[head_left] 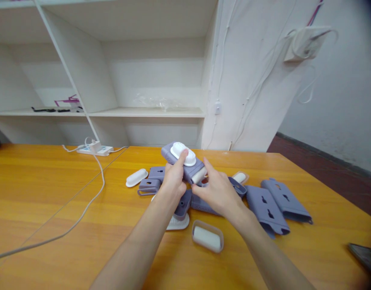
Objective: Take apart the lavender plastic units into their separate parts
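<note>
My left hand (175, 175) is closed around a grey-purple plastic casing (169, 151), with its thumb pressing on a white oval ribbed piece (181, 152) that lies on top. At the casing's near right end, my right hand (217, 187) has thumb and fingers on a white rounded part (199, 175) that shows in the opening. How far that part reaches inside is hidden. Below my hands are an upright-walled grey-purple piece (183, 205), a white ribbed oval piece (178, 222), and a translucent tray (221, 237) with a white block (206, 237) inside.
Flat grey-purple casings (266, 207) with keyhole slots lie to the right. Another white oval piece (137, 177) and small grey-purple parts (149, 185) lie left. A cable (96, 193) runs from a power strip (102, 150) across the wooden table (52, 185). A dark device (365, 255) is at the right edge.
</note>
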